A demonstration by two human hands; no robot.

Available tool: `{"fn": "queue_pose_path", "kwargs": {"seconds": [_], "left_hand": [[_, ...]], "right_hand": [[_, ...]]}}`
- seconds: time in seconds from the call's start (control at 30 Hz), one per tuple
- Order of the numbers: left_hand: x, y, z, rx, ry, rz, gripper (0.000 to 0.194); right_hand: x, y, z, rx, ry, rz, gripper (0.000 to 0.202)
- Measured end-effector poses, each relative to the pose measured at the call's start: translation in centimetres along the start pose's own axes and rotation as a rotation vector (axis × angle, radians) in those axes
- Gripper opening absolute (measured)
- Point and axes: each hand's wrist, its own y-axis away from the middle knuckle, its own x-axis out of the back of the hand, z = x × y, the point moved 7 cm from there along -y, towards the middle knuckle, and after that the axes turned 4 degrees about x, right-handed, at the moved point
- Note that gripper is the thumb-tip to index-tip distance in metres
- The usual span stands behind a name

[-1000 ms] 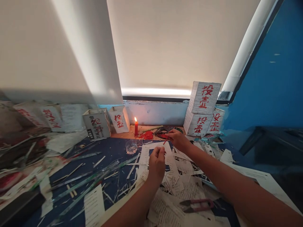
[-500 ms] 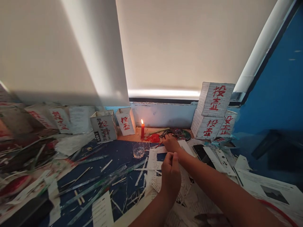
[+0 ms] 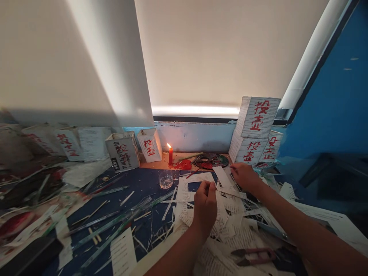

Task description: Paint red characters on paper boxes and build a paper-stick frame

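Observation:
My left hand is closed above the paper strips in the middle, thumb pressed against the curled fingers; whatever is in the pinch is hidden. To the right, my right hand hovers just in front of the stacked paper-covered boxes, its fingers bent and close together, pointing left. I cannot make out anything in it. A white paper strip lies left of its fingertips. Beyond my left hand are a lit red candle, a red lump and a dark round palette-like disc.
A clear cup stands near the candle. Pink-handled scissors lie on printed paper scraps at the front right. Several open paper boxes line the back left. Sticks and glassy strips cover the blue table surface.
My right hand has moved away from the disc and red lump, to the right, near the stacked boxes. My left hand stays closed in much the same place. The view has shifted slightly.

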Motion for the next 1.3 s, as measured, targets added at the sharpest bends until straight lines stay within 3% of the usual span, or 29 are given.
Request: {"fn": "queue_pose_path", "kwargs": {"seconds": [0.13,0.33,0.4,0.53,0.7,0.87,1.07,1.3], "left_hand": [[0.1,-0.1,0.6,-0.019,-0.031,0.006,0.032],[-0.1,-0.2,0.7,-0.036,-0.061,-0.005,0.031],[-0.3,-0.2,0.5,-0.035,-0.052,-0.015,0.031],[-0.3,-0.4,0.2,-0.03,-0.061,-0.013,0.032],[-0.3,-0.5,0.1,-0.02,-0.036,-0.011,0.033],[-0.5,-0.3,0.1,0.001,-0.04,-0.017,0.035],[-0.4,-0.1,0.8,-0.014,-0.041,-0.018,0.035],[-0.6,0.1,1.0,-0.036,-0.006,-0.035,0.034]], "right_hand": [[-1.3,5.4,6.1,-0.185,0.016,-0.104,0.04],[-4.3,7.4,7.8,-0.326,0.018,-0.105,0.082],[-4.7,7.2,8.0,-0.323,0.024,-0.09,0.074],[-4.9,6.8,9.3,-0.304,0.041,-0.071,0.04],[-4.8,6.6,11.1,-0.333,0.067,-0.042,0.048],[-4.5,6.5,10.7,-0.328,0.055,-0.022,0.029],[-5.0,6.5,9.1,-0.338,0.023,-0.037,0.079],[-5.7,6.2,8.4,-0.378,0.001,-0.033,0.085]]}}
